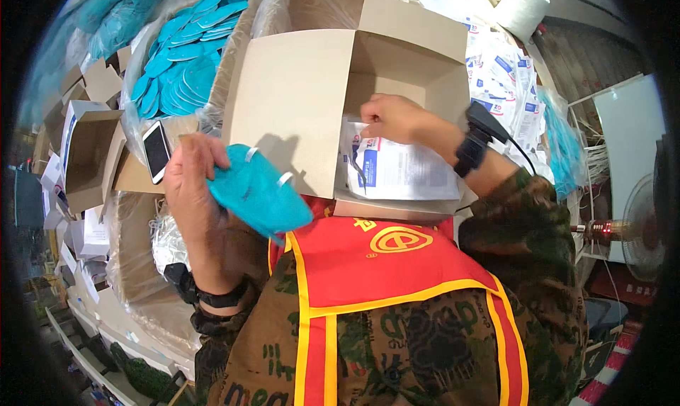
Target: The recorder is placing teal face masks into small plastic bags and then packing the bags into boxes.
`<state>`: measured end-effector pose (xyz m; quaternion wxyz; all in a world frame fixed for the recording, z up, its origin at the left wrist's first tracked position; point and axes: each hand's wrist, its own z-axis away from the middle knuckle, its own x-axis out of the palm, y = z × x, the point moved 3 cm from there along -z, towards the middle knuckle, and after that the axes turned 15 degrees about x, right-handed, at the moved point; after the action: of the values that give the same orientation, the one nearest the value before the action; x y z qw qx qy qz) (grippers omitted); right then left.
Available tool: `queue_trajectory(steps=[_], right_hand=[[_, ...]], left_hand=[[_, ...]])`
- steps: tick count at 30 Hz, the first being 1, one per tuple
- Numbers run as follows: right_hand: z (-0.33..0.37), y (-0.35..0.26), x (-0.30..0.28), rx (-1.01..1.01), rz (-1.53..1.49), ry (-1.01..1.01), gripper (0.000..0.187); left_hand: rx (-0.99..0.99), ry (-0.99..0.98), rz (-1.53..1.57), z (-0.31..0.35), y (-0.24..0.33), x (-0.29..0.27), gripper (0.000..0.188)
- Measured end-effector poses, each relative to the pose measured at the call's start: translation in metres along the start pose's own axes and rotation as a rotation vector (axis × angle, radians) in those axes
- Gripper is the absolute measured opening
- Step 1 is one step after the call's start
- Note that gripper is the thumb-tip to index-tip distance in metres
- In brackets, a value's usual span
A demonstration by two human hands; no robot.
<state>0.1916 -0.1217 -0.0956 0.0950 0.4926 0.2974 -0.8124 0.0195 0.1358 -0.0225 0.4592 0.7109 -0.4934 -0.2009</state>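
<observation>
1. The left hand (190, 186) is closed around a teal folded face mask (256, 191), thumb and fingers pinching its left edge. The mask is held up at chest height, just left of an open cardboard box (297, 101), with its white ear loops showing on top.
2. The right hand (389, 117) reaches inside the box, fingers curled down onto a white printed packet (407, 171) that lies on the box floor. It looks to be pressing or pinching the packet's top edge; whether it truly grips it cannot be told.
3. The step in hand appears to be packing: the packet is being settled in the box while a mask waits at the side. The next move probably calls for a steady hold on the packet and a clear path over the near box flap.
4. Further out, a clear bag of teal masks (185, 59) sits behind the left hand, a phone (156, 149) lies beside it, and a heap of white packets (499, 80) lies behind the box to the right.
5. Hidden: the right fingertips, the packet's lower edge behind the box wall, and the box's deeper contents. The person's red vest (382, 264) covers whatever the box rests on. The fisheye rim bends and darkens the outer shelves.
</observation>
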Motion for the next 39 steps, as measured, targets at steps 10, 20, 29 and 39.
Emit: queue_trajectory(steps=[10, 20, 29, 39], right_hand=[[0.133, -0.07, -0.089, -0.337, -0.071, 0.451, 0.012], [0.149, -0.069, -0.079, -0.44, -0.15, 0.577, 0.009], [0.162, -0.084, -0.083, -0.581, -0.084, 0.724, 0.012], [0.172, -0.089, -0.072, -0.626, 0.203, 0.667, 0.01]], left_hand=[[0.043, -0.499, -0.23, -0.002, 0.018, 0.083, 0.016], [0.278, -0.771, -0.297, 0.009, 0.044, 0.121, 0.011], [0.263, -0.544, -0.127, 0.018, 0.051, 0.132, 0.009], [-0.241, -0.418, 0.055, 0.029, 0.017, 0.132, 0.017]])
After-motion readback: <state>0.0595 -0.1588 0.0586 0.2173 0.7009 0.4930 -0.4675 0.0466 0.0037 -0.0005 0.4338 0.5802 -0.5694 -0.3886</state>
